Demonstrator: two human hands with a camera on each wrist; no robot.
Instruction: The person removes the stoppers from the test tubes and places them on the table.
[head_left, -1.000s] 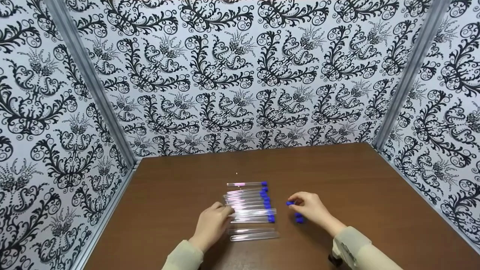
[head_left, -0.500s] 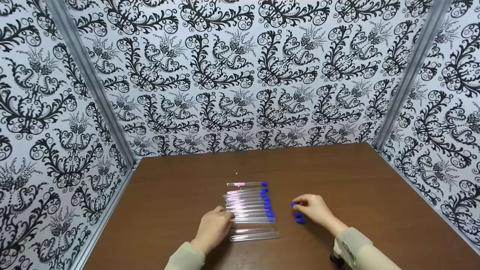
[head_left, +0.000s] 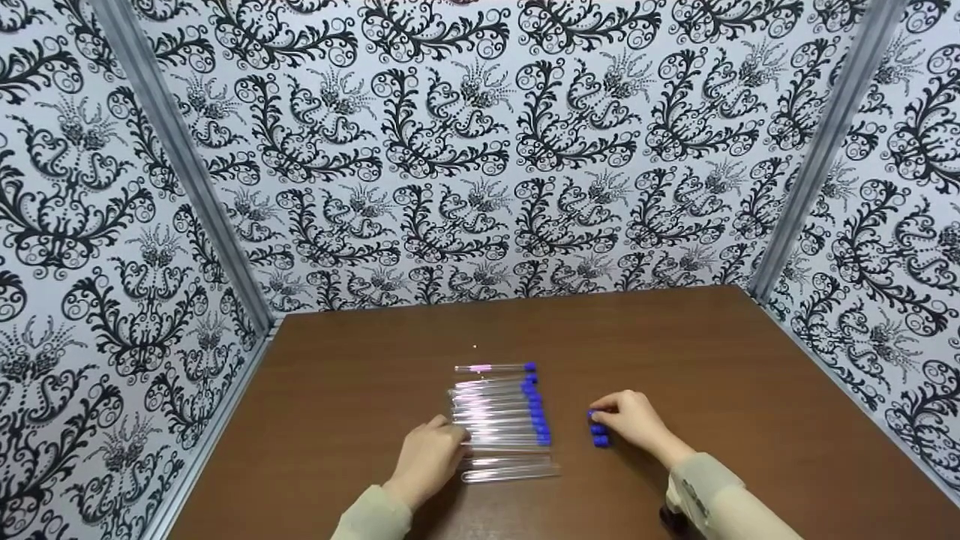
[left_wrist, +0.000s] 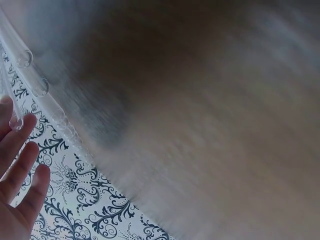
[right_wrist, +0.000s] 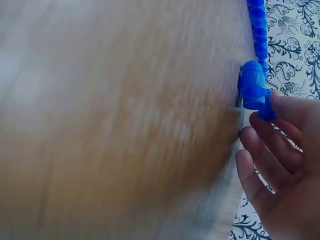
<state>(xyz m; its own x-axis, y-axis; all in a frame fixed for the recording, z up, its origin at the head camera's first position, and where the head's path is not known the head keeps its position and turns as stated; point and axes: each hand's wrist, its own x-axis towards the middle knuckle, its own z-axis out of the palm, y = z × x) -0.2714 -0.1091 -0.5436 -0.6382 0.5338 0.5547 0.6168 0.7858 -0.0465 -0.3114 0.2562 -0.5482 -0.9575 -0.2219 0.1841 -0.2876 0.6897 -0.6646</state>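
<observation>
In the head view my left hand (head_left: 429, 459) is at the left ends of a row of clear test tubes. Between thumb and forefinger it pinches the rounded end of one test tube (left_wrist: 16, 120). My right hand (head_left: 634, 424) pinches a small blue cap (right_wrist: 267, 106) between thumb and fingertips, close to other blue caps (head_left: 601, 441) on the table. Those caps stand right of the tubes. Several tubes with blue caps (head_left: 536, 412) lie side by side, capped ends to the right. Nearer me, uncapped test tubes (head_left: 514, 474) lie parallel to them.
The brown table (head_left: 360, 360) is enclosed by patterned white panels (head_left: 465, 150) at the back and sides. Grey metal posts (head_left: 825, 142) stand at the back corners. One capped tube (head_left: 491, 368) lies slightly apart at the row's far end.
The left hand has lowered its test tube to the near side of the capped row. My right hand has moved slightly right and nearer me, bringing its cap to the other caps.
</observation>
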